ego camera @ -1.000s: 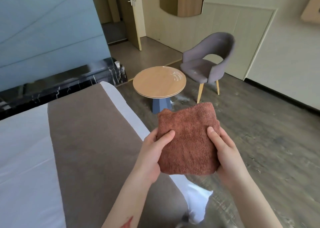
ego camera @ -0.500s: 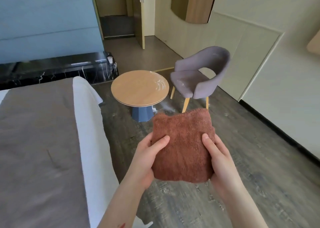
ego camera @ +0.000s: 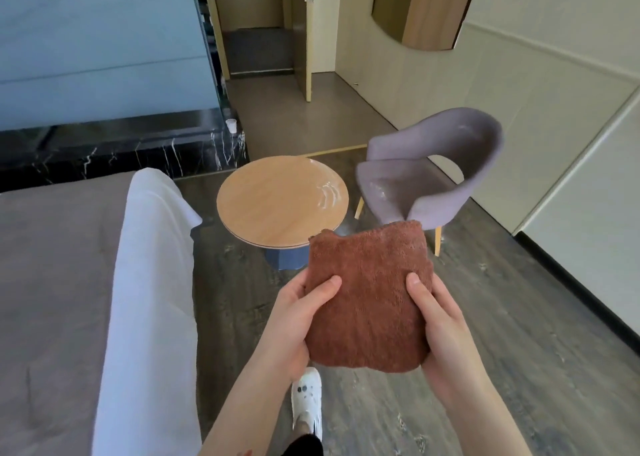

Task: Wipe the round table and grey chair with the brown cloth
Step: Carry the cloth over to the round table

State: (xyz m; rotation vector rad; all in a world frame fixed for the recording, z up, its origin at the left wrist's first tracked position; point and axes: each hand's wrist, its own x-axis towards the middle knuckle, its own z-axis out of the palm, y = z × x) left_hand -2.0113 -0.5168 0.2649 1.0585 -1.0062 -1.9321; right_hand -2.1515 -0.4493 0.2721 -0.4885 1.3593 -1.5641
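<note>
A grey wood-grain floor (ego camera: 485,317) carries a round table (ego camera: 282,201) with whitish smears at its right edge, a grey chair (ego camera: 429,171) just right of it, a bed (ego camera: 86,282) along the left, and a white shoe (ego camera: 306,400) near the bottom.
</note>
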